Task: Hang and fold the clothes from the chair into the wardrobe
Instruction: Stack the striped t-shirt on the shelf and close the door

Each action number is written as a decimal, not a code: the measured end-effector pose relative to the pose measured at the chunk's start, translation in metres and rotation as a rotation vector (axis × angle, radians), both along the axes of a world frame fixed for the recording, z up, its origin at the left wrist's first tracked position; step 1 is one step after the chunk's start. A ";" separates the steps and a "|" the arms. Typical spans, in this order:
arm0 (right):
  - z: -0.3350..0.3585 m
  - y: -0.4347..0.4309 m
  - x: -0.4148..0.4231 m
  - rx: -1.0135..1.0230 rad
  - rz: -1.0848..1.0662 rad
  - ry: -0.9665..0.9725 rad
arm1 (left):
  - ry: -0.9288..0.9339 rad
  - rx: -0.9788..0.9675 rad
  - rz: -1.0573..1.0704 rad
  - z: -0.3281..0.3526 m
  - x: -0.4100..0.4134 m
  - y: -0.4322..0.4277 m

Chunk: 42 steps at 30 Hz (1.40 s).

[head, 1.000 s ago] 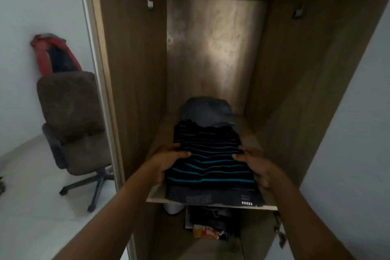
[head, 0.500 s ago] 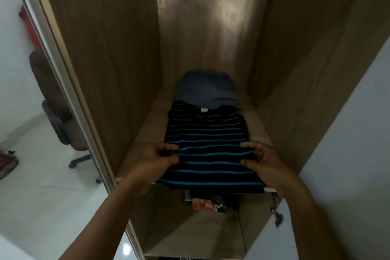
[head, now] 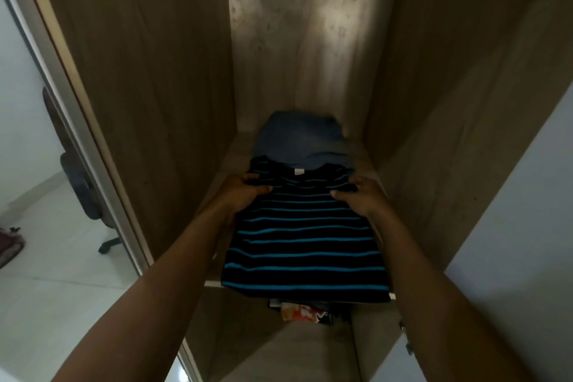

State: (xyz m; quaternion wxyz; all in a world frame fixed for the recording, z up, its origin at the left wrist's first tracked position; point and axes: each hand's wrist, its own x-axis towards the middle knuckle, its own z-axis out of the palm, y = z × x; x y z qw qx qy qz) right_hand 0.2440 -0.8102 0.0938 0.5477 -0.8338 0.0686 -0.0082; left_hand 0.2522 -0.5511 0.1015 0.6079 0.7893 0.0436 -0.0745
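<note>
A view down into an open wooden wardrobe (head: 139,71), where a folded black shirt with blue stripes (head: 305,236) lies on a shelf (head: 370,161).

The likeliest trouble is at the front. The shirt's near edge hangs just past the shelf's front lip, so if both hands let go here it could slide off toward the colourful jumble (head: 302,313) on the level below. Pushing it deeper carries its own risk: the collar end already overlaps a folded blue garment (head: 297,139) at the back of the shelf. A firm shove could ruck up the neat fold or crumple that blue piece against the rear panel.

The left hand (head: 245,192) grips the shirt's far left corner near the collar, fingers curled over the edge and thumb lying on top. The right hand (head: 361,198) does the same at the far right corner, fingers bent and pinching the cloth. Neither hand is spread flat (both are narrow, closed on fabric). How much material sits under each palm cannot be told.

Through the gap beside the door frame on the left, part of a chair (head: 80,183) shows on a pale floor, well apart from the wardrobe.
</note>
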 end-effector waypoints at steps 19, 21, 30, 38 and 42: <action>-0.041 0.031 -0.098 -0.511 0.146 -0.321 | -0.319 0.937 -0.312 -0.037 -0.090 -0.028; -0.056 0.036 -0.098 -0.567 0.065 -0.349 | -0.354 0.972 -0.309 -0.048 -0.082 -0.023; -0.060 0.046 -0.085 -0.691 -0.036 -0.469 | -0.482 0.940 -0.249 -0.059 -0.069 -0.013; -0.051 0.047 -0.091 -0.871 -0.013 -0.357 | -0.440 0.991 -0.160 -0.057 -0.092 -0.014; -0.030 0.040 -0.120 -0.757 0.082 -0.319 | -0.397 0.978 -0.209 -0.032 -0.122 -0.010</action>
